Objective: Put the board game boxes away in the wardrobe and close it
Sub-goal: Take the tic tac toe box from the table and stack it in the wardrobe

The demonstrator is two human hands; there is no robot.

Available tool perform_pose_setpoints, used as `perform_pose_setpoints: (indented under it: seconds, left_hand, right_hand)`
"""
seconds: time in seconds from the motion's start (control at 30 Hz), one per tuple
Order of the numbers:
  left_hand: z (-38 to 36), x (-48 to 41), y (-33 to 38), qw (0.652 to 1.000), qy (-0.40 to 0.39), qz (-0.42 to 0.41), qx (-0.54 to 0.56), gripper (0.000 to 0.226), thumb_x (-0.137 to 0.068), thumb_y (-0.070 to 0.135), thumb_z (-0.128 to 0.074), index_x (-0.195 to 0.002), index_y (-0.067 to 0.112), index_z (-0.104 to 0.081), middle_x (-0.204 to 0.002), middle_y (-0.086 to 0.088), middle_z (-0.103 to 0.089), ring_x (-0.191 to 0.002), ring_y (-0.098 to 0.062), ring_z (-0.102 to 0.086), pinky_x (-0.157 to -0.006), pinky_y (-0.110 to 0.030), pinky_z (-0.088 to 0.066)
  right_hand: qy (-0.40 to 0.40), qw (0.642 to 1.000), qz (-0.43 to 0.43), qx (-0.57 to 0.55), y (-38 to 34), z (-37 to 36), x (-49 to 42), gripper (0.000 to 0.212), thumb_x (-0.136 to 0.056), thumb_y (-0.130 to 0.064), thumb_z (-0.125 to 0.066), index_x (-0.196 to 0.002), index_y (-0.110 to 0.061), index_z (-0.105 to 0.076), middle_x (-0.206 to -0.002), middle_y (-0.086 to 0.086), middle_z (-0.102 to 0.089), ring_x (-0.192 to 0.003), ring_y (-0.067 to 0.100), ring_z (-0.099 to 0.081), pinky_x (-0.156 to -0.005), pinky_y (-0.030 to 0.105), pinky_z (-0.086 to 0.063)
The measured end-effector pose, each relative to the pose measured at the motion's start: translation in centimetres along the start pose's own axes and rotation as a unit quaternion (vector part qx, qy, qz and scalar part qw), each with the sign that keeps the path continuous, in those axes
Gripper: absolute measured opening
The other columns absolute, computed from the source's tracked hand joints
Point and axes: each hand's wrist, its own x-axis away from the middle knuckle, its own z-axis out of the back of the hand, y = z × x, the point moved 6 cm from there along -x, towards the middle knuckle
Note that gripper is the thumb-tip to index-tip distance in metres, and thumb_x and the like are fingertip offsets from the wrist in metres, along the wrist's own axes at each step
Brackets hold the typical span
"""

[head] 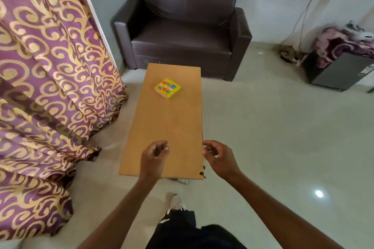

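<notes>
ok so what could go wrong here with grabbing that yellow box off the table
1. The yellow box lies toward the far end of the table, while the left hand and right hand hover empty over the near end, so the long reach may mean an awkward lean.
2. The patterned curtain drapes close to the table's left edge and could snag an arm.
3. No wardrobe is in view, so carrying means turning around.

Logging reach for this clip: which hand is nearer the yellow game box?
Left, slightly. The left hand is below the yellow game box, over the table; the right hand is off its right edge.
</notes>
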Motion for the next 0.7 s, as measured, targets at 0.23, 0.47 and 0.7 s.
perform_pose_setpoints:
  seconds: [0.23, 0.47, 0.7]
  left_hand:
    - [-2.1, -16.9, 4.1, 0.999, 0.024, 0.017, -0.038, 0.015, -0.083, 0.016, -0.067, -0.096, 0.025, -0.068, -0.077, 0.001, -0.066, -0.073, -0.015, -0.060, -0.074, -0.035, -0.050]
    - [-4.5, -36.5, 1.1, 0.981, 0.034, 0.084, -0.169, 0.026, -0.086, 0.009, -0.068, -0.112, 0.012, -0.066, -0.098, -0.002, -0.066, -0.080, -0.010, -0.064, -0.075, -0.022, -0.049]
    - [-7.5, -53.7, -5.9, 0.931, -0.045, 0.203, -0.301, 0.054, -0.081, 0.026, -0.067, -0.132, 0.012, -0.055, -0.132, -0.012, -0.059, -0.120, -0.030, -0.056, -0.101, -0.039, -0.046]
  right_hand:
    - [-0.044, 0.999, 0.003, 0.003, -3.3, 0.0, -18.8, 0.024, -0.085, -0.016, -0.065, -0.107, -0.023, -0.070, -0.080, -0.011, -0.070, -0.068, -0.001, -0.063, -0.065, 0.009, -0.048]
    - [-0.132, 0.989, -0.064, 0.005, -0.7, -6.8, -41.3, 0.024, -0.084, -0.016, -0.066, -0.107, -0.022, -0.070, -0.077, -0.011, -0.064, -0.066, 0.005, -0.061, -0.068, 0.019, -0.049]
    - [-0.240, 0.959, -0.145, 0.051, 4.7, -14.7, -58.8, 0.047, -0.079, -0.011, -0.068, -0.126, -0.017, -0.062, -0.106, 0.009, -0.067, -0.099, 0.025, -0.064, -0.082, 0.023, -0.045]
